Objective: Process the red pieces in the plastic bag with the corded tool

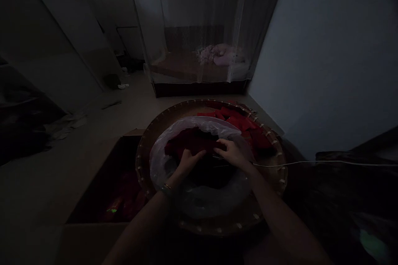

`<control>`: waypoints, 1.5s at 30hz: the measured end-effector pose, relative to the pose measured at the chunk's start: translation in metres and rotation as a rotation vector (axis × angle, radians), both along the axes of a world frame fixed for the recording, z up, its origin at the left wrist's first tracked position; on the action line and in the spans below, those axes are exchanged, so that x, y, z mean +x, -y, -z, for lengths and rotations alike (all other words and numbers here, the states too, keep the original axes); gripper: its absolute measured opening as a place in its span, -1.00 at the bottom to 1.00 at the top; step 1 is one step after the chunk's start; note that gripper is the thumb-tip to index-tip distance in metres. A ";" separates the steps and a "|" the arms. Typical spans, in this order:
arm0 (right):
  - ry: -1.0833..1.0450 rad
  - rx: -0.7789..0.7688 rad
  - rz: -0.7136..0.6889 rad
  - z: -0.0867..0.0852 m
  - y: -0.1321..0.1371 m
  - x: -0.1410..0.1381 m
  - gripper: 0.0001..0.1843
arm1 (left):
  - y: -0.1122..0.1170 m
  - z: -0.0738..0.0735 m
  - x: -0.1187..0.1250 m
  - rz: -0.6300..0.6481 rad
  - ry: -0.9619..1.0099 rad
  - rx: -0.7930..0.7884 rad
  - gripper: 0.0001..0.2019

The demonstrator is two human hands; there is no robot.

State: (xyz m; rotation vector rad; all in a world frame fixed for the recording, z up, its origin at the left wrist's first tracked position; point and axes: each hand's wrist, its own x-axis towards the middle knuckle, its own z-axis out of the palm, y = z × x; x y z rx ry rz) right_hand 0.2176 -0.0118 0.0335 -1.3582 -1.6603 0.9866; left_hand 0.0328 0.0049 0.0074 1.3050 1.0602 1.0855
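Note:
The room is dim. My left hand [188, 161] is over the opening of a whitish plastic bag [202, 203], its thumb along the lower edge of a dark red piece [195, 143] that looks like cloth. From the other side, my right hand [231, 153] grips the right end of that piece with bent fingers. The left fingers are partly hidden behind it. Inside the bag, below the hands, it is too dark to make out the contents. The bag lies on a round woven bamboo tray [149, 132].
Several bright red pieces [239, 122] are heaped on the tray's far right. To the left stands an open cardboard box [93, 198] with dark reddish things inside. A thin white cord [311, 162] runs off to the right. Beyond are a netted bed [180, 64] and a pale wall [326, 62].

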 end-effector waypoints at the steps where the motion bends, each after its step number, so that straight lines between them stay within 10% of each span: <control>1: -0.012 -0.028 0.020 0.001 -0.001 0.004 -0.74 | -0.001 -0.004 -0.004 -0.060 -0.014 0.066 -0.59; 10: 0.045 0.037 0.057 0.010 -0.004 0.004 -0.68 | -0.008 0.003 -0.013 0.199 -0.424 0.242 -0.76; 17: 0.365 0.403 0.103 0.004 0.003 -0.013 -0.57 | -0.007 0.011 -0.005 0.107 -0.263 0.149 -0.68; 28: 0.588 0.517 0.063 0.007 0.010 -0.023 -0.49 | -0.009 0.013 -0.005 0.107 -0.079 -0.089 -0.58; 45: 0.370 0.685 0.139 0.001 0.011 -0.023 -0.64 | -0.008 0.010 -0.004 0.104 -0.060 -0.040 -0.53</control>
